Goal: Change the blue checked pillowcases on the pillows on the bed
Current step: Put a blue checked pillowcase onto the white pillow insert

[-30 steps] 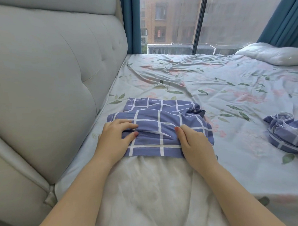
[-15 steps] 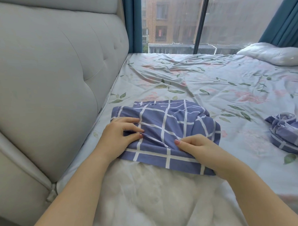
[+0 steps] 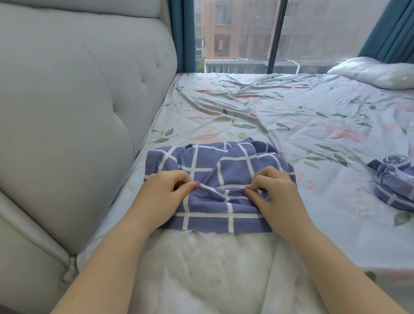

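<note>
One padded grey headboard (image 3: 70,103) filled the left of our view; we took it as our mark. The bed (image 3: 293,111), under a floral sheet, lay flush against it and spread away from it. A bare white pillow (image 3: 205,274) lay close alongside the headboard, nearest us. A second white pillow (image 3: 381,76) sat far from the headboard, at the bed's opposite side. The blue checked pillowcase (image 3: 225,165) was bunched over the far end of the near pillow, just beside the headboard, with most of that pillow uncovered. A second checked pillowcase (image 3: 404,185) lay crumpled on the sheet, well apart from the headboard. The left hand (image 3: 165,196), on the headboard side, pinched a fold of the blue checked pillowcase between thumb and forefinger. The right hand (image 3: 277,194), on the side away from the headboard, had its fingers curled, nipping the same cloth.
</note>
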Available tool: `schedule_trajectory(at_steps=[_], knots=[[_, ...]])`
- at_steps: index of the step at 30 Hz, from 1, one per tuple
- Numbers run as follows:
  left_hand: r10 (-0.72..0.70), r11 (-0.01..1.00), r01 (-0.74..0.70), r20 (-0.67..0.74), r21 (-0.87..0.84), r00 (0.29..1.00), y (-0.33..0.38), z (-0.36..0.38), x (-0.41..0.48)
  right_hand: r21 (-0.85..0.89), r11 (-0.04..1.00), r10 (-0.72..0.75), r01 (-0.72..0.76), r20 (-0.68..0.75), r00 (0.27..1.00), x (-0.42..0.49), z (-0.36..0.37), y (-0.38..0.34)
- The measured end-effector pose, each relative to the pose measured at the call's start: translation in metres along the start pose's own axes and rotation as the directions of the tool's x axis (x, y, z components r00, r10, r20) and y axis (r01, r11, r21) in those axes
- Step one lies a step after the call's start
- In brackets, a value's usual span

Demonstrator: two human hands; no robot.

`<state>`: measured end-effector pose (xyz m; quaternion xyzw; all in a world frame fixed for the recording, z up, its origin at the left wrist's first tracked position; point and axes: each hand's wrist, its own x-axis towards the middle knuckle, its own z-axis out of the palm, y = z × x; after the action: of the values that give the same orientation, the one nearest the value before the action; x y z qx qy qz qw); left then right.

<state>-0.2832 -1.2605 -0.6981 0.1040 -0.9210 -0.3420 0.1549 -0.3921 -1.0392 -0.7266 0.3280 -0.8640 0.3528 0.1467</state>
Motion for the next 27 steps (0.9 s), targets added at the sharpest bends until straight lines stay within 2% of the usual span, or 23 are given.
schedule_trajectory(at_steps=[6,8,11,13,16,18,21,24,27], knots=[[-0.114,0.993,0.105,-0.207,-0.054,0.972,-0.009,0.005,0.009,0.112,0.992,0.053,-0.054,0.009,0.999,-0.005,-0.008,-0.012],[-0.116,0.992,0.124,-0.252,0.017,0.961,-0.014,0.007,0.012,0.143,0.987,0.059,-0.071,0.083,0.995,-0.005,-0.009,-0.015],[-0.146,0.980,0.173,-0.239,0.096,0.960,-0.023,0.010,0.013,0.177,0.971,0.112,-0.163,0.268,0.957,-0.003,-0.007,-0.016],[-0.195,0.965,0.232,-0.260,0.120,0.946,-0.025,0.009,0.012,0.142,0.973,0.134,-0.182,0.293,0.947,-0.002,-0.006,-0.014],[-0.254,0.955,0.281,-0.228,0.093,0.940,-0.030,0.009,0.012,0.116,0.975,0.160,-0.190,0.231,0.960,-0.004,-0.005,-0.012],[-0.285,0.951,0.304,-0.212,0.063,0.935,-0.032,0.009,0.013,0.097,0.974,0.189,-0.204,0.140,0.972,-0.005,-0.006,-0.009],[-0.427,0.904,0.408,-0.220,-0.127,0.877,-0.036,0.007,0.016,0.020,0.968,0.252,-0.252,-0.006,0.968,-0.001,-0.008,0.005],[-0.561,0.815,0.505,-0.169,-0.285,0.810,-0.046,0.005,0.020,-0.025,0.917,0.395,-0.398,-0.085,0.915,0.004,-0.009,0.025],[-0.603,0.779,0.535,-0.157,-0.326,0.782,-0.052,0.008,0.022,0.071,0.848,0.529,-0.525,-0.062,0.846,0.007,-0.011,0.032]])
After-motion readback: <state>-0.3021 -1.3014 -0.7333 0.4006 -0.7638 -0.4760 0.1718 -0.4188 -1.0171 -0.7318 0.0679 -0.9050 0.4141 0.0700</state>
